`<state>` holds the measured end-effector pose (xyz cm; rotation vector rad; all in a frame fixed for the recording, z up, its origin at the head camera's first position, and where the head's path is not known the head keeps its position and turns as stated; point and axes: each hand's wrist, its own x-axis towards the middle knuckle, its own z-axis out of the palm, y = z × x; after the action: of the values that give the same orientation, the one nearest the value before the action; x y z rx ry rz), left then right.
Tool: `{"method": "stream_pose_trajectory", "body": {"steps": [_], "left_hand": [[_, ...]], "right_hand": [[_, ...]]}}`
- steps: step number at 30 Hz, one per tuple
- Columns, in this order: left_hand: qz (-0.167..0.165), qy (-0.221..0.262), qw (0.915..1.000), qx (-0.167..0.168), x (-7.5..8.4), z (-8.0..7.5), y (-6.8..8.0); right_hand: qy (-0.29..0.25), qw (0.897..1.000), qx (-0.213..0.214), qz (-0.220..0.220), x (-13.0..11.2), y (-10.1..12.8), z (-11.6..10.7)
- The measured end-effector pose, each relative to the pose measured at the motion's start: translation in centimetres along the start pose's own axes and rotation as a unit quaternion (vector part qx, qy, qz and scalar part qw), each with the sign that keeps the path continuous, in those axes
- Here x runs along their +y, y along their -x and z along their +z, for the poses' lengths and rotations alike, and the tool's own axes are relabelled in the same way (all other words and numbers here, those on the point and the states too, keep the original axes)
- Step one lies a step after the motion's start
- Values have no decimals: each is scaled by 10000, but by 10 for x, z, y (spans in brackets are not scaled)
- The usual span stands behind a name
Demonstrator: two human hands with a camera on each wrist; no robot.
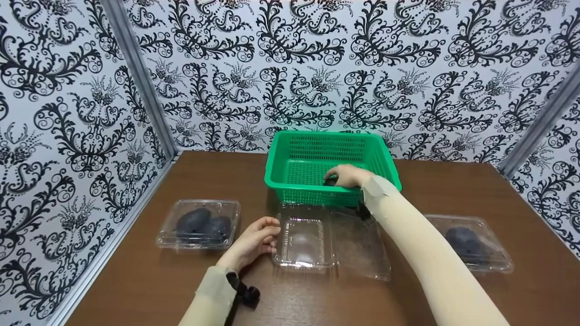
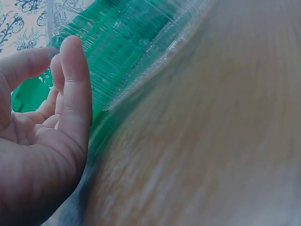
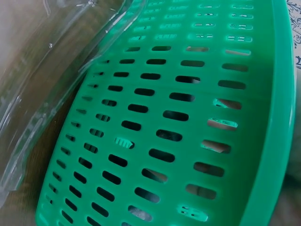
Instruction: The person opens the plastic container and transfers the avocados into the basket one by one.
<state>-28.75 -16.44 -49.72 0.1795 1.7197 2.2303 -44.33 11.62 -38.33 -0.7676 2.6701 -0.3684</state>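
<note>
My right hand [image 1: 348, 175] reaches over the near rim into the green plastic basket [image 1: 333, 195]. It grips a dark, rounded fruit [image 1: 330, 182] that looks like an avocado, mostly covered by the fingers. A clear plastic clamshell box [image 1: 304, 242] lies unfolded in front of the basket, its lid [image 1: 361, 249] spread to the right. Beside the box's left edge is my left hand [image 1: 253, 240], its fingers loosely bent and the tips at the rim. In the left wrist view those fingers [image 2: 75, 89] stand against the clear plastic. The right wrist view shows basket slots, with the hand hidden behind the wall.
A closed clear box [image 1: 170, 233] with dark avocado-like fruits [image 1: 194, 220] sits at the left. Another closed box [image 1: 491, 235] holding dark fruit [image 1: 464, 242] stands at the right, partly behind my right forearm. Patterned walls [image 1: 217, 90] enclose the brown table [image 1: 136, 280].
</note>
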Motion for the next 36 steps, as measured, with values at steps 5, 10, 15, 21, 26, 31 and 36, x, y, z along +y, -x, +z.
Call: {"method": "stream_pose_trajectory", "body": {"steps": [5,10,15,21,26,31,36], "left_hand": [[33,-7,10000,-21,-1,0,0],[14,-12,10000,-18,-1,0,-1],[-30,-41,10000,0,0,1,-2],[-69,-67,10000,15,2,2,-3],[-43,-66,10000,-6,2,3,-4],[-22,-61,10000,-18,1,2,-3],[-35,-59,10000,20,0,0,-1]], "right_hand": [[19,10000,-50,-24,1,1,-2],[-22,10000,-89,-7,1,2,-3],[-147,9997,-189,89,2,4,-4],[-309,9993,-231,-6,6,8,-6],[-329,9994,-86,-74,8,13,-9],[-582,9981,175,11,8,22,-11],[-847,9949,527,-119,3,40,-16]]}}
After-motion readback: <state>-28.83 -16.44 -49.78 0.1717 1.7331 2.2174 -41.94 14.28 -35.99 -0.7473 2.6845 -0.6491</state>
